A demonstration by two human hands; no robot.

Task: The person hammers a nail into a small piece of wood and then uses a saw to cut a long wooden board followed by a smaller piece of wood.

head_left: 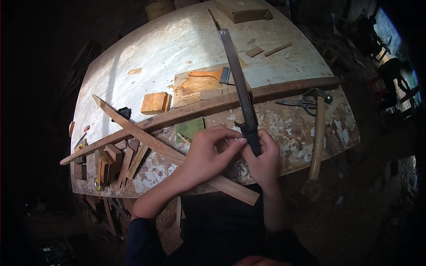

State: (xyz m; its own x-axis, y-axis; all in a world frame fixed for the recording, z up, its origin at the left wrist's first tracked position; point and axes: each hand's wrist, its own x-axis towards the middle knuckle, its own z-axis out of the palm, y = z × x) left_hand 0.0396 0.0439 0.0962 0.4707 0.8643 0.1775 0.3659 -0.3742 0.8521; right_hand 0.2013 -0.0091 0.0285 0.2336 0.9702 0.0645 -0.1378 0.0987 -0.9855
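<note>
A long dark saw blade (235,71) points away from me, its lower end wrapped in black material. My right hand (262,162) is closed around that dark wrapped end. My left hand (213,148) pinches at the same end from the left, thumb and forefinger together; anything small between them cannot be made out. Under my left wrist lies a long flat wooden strip (146,136), slanting across the bench edge. A long wooden beam (191,111) runs across the bench beneath the blade.
On the bench (146,53) lie a wooden block (155,103), an orange-handled brush (206,74), scissors (304,103), a hammer (318,133) and a green sheet (191,127). Several wood offcuts (114,157) stand at the left. A cardboard box (248,15) is at the back.
</note>
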